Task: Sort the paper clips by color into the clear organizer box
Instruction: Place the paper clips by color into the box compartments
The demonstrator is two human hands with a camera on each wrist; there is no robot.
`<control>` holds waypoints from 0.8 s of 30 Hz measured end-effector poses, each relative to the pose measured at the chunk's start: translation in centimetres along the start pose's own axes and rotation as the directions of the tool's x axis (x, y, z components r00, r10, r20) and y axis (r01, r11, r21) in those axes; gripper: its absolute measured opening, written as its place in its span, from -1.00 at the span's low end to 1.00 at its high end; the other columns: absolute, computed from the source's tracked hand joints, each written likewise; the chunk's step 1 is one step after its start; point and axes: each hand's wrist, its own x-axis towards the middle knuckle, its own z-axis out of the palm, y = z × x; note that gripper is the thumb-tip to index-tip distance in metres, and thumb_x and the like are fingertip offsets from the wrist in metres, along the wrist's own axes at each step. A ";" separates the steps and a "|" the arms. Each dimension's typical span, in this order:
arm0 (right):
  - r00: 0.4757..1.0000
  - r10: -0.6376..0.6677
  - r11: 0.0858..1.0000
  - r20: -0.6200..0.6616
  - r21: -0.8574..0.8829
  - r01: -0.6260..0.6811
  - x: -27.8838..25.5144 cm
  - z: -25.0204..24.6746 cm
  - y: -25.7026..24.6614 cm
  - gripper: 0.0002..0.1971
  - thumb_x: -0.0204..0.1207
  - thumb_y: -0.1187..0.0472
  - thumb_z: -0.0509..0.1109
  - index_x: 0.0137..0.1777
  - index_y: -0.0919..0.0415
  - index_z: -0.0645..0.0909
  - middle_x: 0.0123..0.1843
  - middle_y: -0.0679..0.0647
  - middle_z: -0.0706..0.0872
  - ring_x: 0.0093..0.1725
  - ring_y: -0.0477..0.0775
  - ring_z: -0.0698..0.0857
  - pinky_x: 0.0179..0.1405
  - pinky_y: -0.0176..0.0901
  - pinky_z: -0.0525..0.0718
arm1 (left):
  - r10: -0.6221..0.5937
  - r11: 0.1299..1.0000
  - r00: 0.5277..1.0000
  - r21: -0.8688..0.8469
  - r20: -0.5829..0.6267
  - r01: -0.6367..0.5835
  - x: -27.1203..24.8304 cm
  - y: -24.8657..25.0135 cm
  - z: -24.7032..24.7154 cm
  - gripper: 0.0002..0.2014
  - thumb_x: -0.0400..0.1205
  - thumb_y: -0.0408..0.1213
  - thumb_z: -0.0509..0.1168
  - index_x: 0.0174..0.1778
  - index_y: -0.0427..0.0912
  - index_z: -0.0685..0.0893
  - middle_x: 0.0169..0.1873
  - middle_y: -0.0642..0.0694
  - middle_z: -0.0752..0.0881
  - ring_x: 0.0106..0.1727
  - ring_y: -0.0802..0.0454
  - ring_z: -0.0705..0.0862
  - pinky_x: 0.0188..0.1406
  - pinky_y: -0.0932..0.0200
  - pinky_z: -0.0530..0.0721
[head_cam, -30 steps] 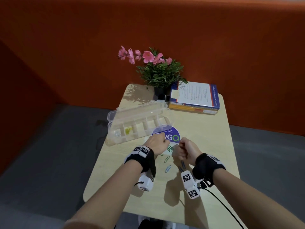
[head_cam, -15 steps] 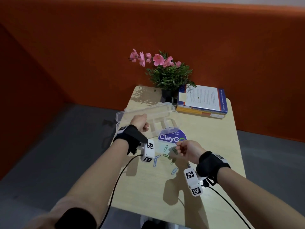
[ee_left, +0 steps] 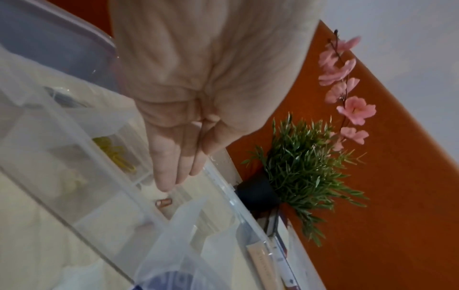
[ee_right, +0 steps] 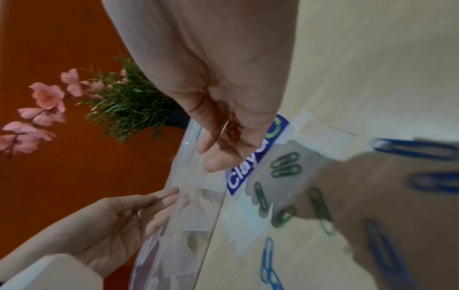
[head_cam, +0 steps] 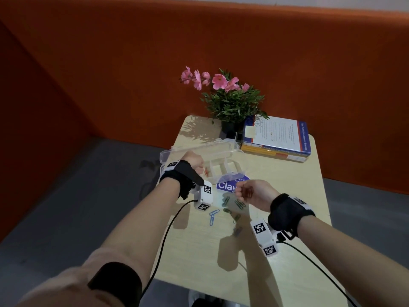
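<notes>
The left hand (ee_left: 174, 149), fingers extended, hovers above a red clip (ee_left: 164, 202) lying in the organizer box (head_cam: 221, 149) at frame centre. The right hand (head_cam: 250, 193) cups more red clips (ee_right: 233, 129); these should go into the same compartment.

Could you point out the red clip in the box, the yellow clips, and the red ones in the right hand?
Red clip (ee_left: 164, 202), left wrist view: middle of its loop.
Yellow clips (ee_left: 114, 154), left wrist view: centre of the pile.
Held red clips (ee_right: 233, 129), right wrist view: on the bunch in the right hand (ee_right: 223, 94).
</notes>
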 end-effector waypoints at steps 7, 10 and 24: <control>0.995 -0.097 0.985 0.021 -0.145 0.099 1.8 4.4 -4.8 -0.78 0.63 0.49 0.11 0.15 0.54 0.54 -0.20 0.29 0.64 -0.23 0.16 0.66 -0.14 -0.10 0.72 | 0.177 0.983 0.974 0.080 -0.143 -0.167 -2.8 -0.6 -1.2 -0.75 0.67 -0.45 0.09 -0.13 -0.24 0.69 -0.06 -0.33 0.71 -0.15 -0.17 0.64 -0.11 0.01 0.67; 0.992 -0.123 0.954 0.037 -0.272 0.129 2.9 7.3 -6.1 -0.65 0.62 0.50 0.15 0.39 0.57 0.43 0.04 0.40 0.70 -0.08 0.21 0.71 0.00 -0.10 0.79 | 0.234 0.959 0.953 0.208 -0.194 -0.193 -4.8 -2.6 -1.5 -0.71 0.60 -0.42 0.10 -0.32 -0.03 0.62 0.06 -0.32 0.78 -0.05 -0.33 0.73 0.02 -0.15 0.73; 0.969 -0.242 0.745 0.059 -0.629 0.224 0.4 1.3 -2.8 -0.83 0.58 0.37 0.22 -0.20 0.23 0.60 -0.27 0.16 0.65 -0.31 0.10 0.64 -0.24 -0.08 0.71 | 0.237 0.705 0.969 0.674 0.070 -0.221 -8.6 -8.4 5.3 -0.83 0.60 -0.32 0.25 0.07 -0.08 0.66 0.15 -0.07 0.69 0.19 -0.12 0.68 0.13 0.07 0.66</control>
